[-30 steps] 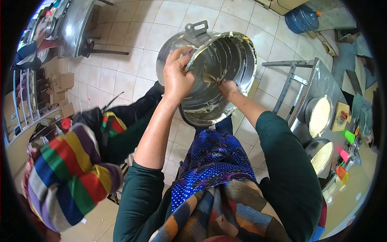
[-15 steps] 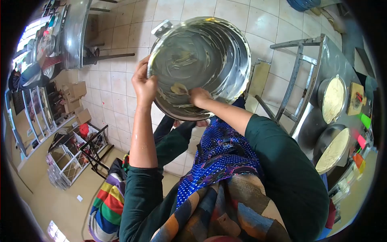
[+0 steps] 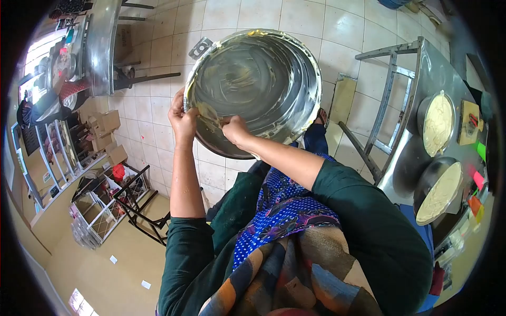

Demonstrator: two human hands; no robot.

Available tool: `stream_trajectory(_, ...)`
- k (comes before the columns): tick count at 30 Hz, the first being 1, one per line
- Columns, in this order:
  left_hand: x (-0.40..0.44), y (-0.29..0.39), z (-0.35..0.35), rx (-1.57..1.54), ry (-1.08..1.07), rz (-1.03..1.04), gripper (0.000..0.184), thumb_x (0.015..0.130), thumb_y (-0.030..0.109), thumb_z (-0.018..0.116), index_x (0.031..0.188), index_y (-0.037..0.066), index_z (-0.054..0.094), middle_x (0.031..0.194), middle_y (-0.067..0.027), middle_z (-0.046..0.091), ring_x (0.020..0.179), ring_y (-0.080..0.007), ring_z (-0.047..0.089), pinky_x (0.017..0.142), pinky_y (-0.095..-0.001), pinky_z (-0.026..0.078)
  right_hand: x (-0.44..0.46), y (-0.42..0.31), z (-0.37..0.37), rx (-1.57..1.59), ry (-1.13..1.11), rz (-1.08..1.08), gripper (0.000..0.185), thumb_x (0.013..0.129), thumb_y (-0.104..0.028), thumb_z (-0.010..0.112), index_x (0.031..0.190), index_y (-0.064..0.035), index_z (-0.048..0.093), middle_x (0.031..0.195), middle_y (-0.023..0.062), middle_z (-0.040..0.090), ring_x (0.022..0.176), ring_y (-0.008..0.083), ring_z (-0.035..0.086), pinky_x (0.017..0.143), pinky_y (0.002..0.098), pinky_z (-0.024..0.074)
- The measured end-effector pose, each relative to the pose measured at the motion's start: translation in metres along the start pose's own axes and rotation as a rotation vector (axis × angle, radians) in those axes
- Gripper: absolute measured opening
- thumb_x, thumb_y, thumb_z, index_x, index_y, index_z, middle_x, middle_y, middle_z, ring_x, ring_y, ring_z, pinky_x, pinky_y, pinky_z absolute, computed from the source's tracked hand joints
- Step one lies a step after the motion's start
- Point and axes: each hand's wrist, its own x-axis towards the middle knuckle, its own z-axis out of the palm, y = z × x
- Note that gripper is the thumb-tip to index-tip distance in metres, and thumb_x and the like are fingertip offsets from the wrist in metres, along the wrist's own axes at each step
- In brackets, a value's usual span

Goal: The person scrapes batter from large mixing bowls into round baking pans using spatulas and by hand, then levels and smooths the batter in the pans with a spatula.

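A large metal mixing bowl (image 3: 263,100) is held tilted in front of me, its inner wall streaked with pale, creamy batter. My left hand (image 3: 183,120) is closed on the rim at the left side, thumb on the inner edge. Inside the bowl, low on the left wall, my right hand (image 3: 235,129) is closed on a pale, batter-coated scraper (image 3: 208,113). The scraper's blade lies close to the wall, just beside my left thumb. Part of its grip is hidden by my fingers. A metal handle bracket (image 3: 200,48) sticks out from the bowl's upper left edge.
On the right, a steel table (image 3: 429,79) carries two round pans of pale batter, a nearer pan (image 3: 440,195) and a farther pan (image 3: 437,124), beside a wooden board (image 3: 468,122). A metal rack (image 3: 113,203) and cardboard boxes (image 3: 103,124) stand left. Another person sits at upper left.
My right hand and the scraper have moved left along the bowl's wall, closer to my left hand. The bowl has shifted slightly left, still gripped by my left hand.
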Motion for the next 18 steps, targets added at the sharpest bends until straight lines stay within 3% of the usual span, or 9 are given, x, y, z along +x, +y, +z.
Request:
stream_trajectory(1, -0.001, 0.000, 0.001, -0.012, 0.005, -0.008, 0.043, 0.058, -0.009, 0.046, 0.097, -0.006, 0.063, 0.114, -0.0061, 0.057, 0.094, -0.0146, 0.056, 0.070, -0.0226, 0.048, -0.002, -0.006, -0.001, 0.122, -0.019, 0.054, 0.029, 0.072, -0.003, 0.047, 0.089, -0.0025, 0.070, 0.061, 0.0088, 0.060, 0.048, 0.0164, 0.053, 0.043, 0.0333, 0.0384)
stream_trajectory(3, -0.003, -0.004, 0.001, -0.022, 0.007, -0.016, 0.045, 0.058, -0.009, 0.046, 0.100, -0.006, 0.062, 0.111, -0.0059, 0.058, 0.093, -0.0144, 0.056, 0.070, -0.0227, 0.048, -0.003, -0.013, 0.002, 0.175, -0.013, 0.053, 0.029, 0.073, -0.003, 0.046, 0.090, -0.0024, 0.070, 0.059, 0.0061, 0.057, 0.045, 0.0134, 0.047, 0.040, 0.0317, 0.0334)
stream_trajectory(4, -0.004, -0.005, 0.000, -0.068, 0.029, -0.073, 0.043, 0.056, -0.008, 0.047, 0.095, -0.007, 0.063, 0.113, -0.0084, 0.058, 0.098, -0.0165, 0.055, 0.078, -0.0245, 0.045, -0.003, -0.016, 0.002, 0.226, -0.010, 0.053, 0.030, 0.073, -0.002, 0.045, 0.090, -0.0023, 0.070, 0.057, 0.0033, 0.054, 0.041, 0.0103, 0.042, 0.036, 0.0300, 0.0284)
stream_trajectory(5, -0.006, -0.007, 0.000, -0.112, 0.052, -0.131, 0.040, 0.054, -0.008, 0.048, 0.091, -0.008, 0.064, 0.114, -0.0108, 0.058, 0.103, -0.0186, 0.054, 0.086, -0.0263, 0.042, -0.004, -0.020, 0.002, 0.229, -0.010, 0.052, 0.030, 0.073, -0.002, 0.045, 0.090, -0.0023, 0.070, 0.057, 0.0033, 0.054, 0.041, 0.0103, 0.042, 0.036, 0.0300, 0.0284)
stream_trajectory(8, -0.012, -0.012, -0.002, -0.069, 0.072, -0.100, 0.041, 0.054, -0.009, 0.047, 0.091, -0.008, 0.064, 0.115, -0.0095, 0.058, 0.101, -0.0177, 0.054, 0.082, -0.0257, 0.043, -0.006, -0.029, 0.006, 0.347, -0.035, 0.088, 0.033, 0.073, -0.002, 0.044, 0.094, -0.0023, 0.069, 0.055, 0.0024, 0.052, 0.040, 0.0104, 0.040, 0.036, 0.0300, 0.0282)
stream_trajectory(10, -0.018, -0.012, -0.002, -0.086, 0.081, -0.112, 0.042, 0.054, -0.010, 0.047, 0.093, -0.008, 0.063, 0.115, -0.0089, 0.057, 0.099, -0.0169, 0.054, 0.081, -0.0251, 0.044, -0.004, -0.034, 0.008, 0.411, -0.008, 0.135, 0.024, 0.072, -0.003, 0.048, 0.085, 0.0015, 0.067, 0.069, 0.0146, 0.065, 0.061, 0.0213, 0.060, 0.055, 0.0351, 0.0431)
stream_trajectory(11, -0.021, -0.012, -0.002, -0.104, 0.090, -0.124, 0.043, 0.055, -0.010, 0.046, 0.095, -0.008, 0.063, 0.115, -0.0083, 0.057, 0.097, -0.0161, 0.055, 0.079, -0.0244, 0.044, -0.001, -0.034, 0.010, 0.410, -0.010, 0.134, 0.024, 0.072, -0.003, 0.048, 0.085, 0.0015, 0.067, 0.069, 0.0146, 0.065, 0.061, 0.0213, 0.060, 0.055, 0.0351, 0.0431)
stream_trajectory(13, -0.027, -0.011, -0.001, -0.103, 0.112, -0.116, 0.044, 0.055, -0.011, 0.046, 0.096, -0.008, 0.063, 0.115, -0.0080, 0.057, 0.096, -0.0155, 0.055, 0.076, -0.0235, 0.045, 0.006, -0.033, 0.013, 0.582, -0.056, 0.129, 0.019, 0.077, -0.005, 0.050, 0.084, -0.0005, 0.067, 0.058, 0.0062, 0.057, 0.047, 0.0164, 0.050, 0.042, 0.0331, 0.0355)
stream_trajectory(18, -0.036, -0.007, 0.003, -0.103, 0.164, -0.091, 0.045, 0.056, -0.013, 0.046, 0.098, -0.008, 0.063, 0.115, -0.0080, 0.056, 0.092, -0.0148, 0.055, 0.065, -0.0219, 0.047, 0.002, -0.041, -0.026, 0.747, -0.119, 0.120, 0.011, 0.087, -0.016, 0.057, 0.086, -0.0073, 0.063, 0.054, -0.0034, 0.046, 0.041, 0.0048, 0.037, 0.034, 0.0230, 0.0259)
